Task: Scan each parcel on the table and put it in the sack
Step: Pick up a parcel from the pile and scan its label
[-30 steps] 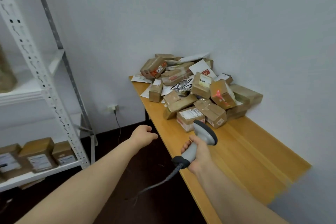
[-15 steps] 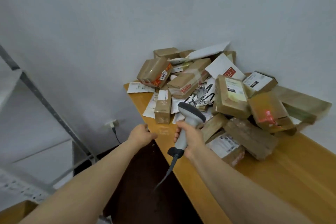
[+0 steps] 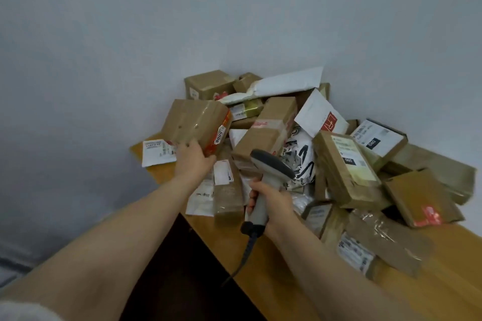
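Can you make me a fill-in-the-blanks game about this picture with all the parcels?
1. The right hand holds a grey ____ with a cable.
2. The left hand grips a box coloured ____.
3. The parcels are piled on a wooden ____ against the wall.
Missing words: scanner, brown, table.

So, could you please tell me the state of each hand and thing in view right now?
Left hand, touching the box's lower edge, grip unclear.
Box, tilted on the pile's left side.
Right hand, gripping the scanner.
Scanner, held upright, head toward the pile.
Pile, heaped in the table's corner.
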A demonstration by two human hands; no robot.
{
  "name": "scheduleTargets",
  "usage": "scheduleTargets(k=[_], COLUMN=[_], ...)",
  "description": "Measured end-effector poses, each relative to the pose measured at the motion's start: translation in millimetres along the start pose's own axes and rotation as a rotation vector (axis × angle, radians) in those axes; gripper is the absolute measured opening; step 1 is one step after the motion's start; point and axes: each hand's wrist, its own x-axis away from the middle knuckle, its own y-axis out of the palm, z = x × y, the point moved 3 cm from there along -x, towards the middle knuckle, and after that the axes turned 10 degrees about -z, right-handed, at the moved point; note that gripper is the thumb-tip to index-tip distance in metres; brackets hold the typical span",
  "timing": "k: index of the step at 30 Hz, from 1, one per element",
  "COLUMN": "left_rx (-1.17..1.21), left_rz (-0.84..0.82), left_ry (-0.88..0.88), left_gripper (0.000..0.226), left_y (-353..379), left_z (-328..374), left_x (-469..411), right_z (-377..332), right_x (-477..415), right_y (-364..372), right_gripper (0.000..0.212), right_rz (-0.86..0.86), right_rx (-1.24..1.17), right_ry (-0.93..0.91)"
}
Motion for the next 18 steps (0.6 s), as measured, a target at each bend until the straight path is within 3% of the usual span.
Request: scheduleTargets(k=[5, 7, 10, 12, 16, 18], left_rx=[-0.345, -0.416, -0.240, -0.133, 0.074, 0.399], left_rz=[-0.009, -0.082, -0.434, -0.559, -0.590, -0.637], left_ry=[0.381, 0.442, 0.232, 0.109, 0.041, 0.047], left_gripper=[0.078, 0.092, 0.124, 0.134, 0.129, 0.104], left_y=[19, 36, 66, 78, 80, 76], left_z=[47, 64, 73, 72, 73, 80], left_x=[-33, -41, -53, -61, -72, -70], right_z=[-17, -24, -29, -32, -33, -33], right_x=[-23, -27, -29, -28, -21, -19], right_y=[9, 6, -2, -7, -20, -24], right_gripper=[0.011, 0.011, 0.008, 0.010, 0.011, 0.011], right_rz=[0.160, 0.209, 0.279, 0.303, 0.359, 0.374], right_rx=[0.021, 0.020, -0.005, -0.033, -0.051, -0.080], right_ry=[-0.106, -0.145, -0.177, -0.194, -0.235, -0.251])
